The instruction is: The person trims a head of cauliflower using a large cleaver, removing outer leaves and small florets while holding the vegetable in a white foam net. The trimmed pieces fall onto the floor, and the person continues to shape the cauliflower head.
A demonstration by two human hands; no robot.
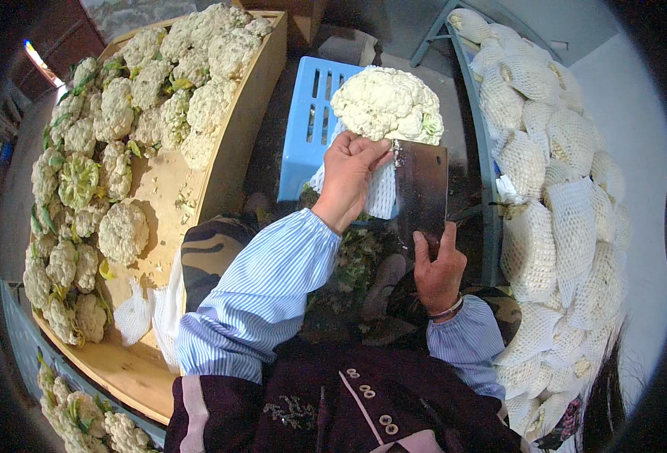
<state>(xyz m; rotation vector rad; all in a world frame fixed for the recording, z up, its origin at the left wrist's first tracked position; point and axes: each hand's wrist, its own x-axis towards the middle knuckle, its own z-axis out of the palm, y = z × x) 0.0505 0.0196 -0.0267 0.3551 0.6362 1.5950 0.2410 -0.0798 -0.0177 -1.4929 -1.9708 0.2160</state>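
Note:
A cauliflower head (387,102) is in front of me, over a blue slatted plastic stool (309,107). My left hand (353,170) grips it from below at its base, with thumb and fingers closed together. In my right hand (438,269) is a cleaver (422,189) with a dark, wide blade. The blade points away from me, and its far end meets the underside of the cauliflower beside my left fingertips. White foam netting (381,192) hangs below the cauliflower, partly hidden by my left hand and the blade.
To the left, a wooden-sided bin (243,107) holds many cauliflowers (122,232) and some white netting (133,314). On the right, net-wrapped cauliflowers (528,243) are piled behind a blue-grey metal rail (487,170). Leafy trimmings (359,255) lie on the dark floor between my legs.

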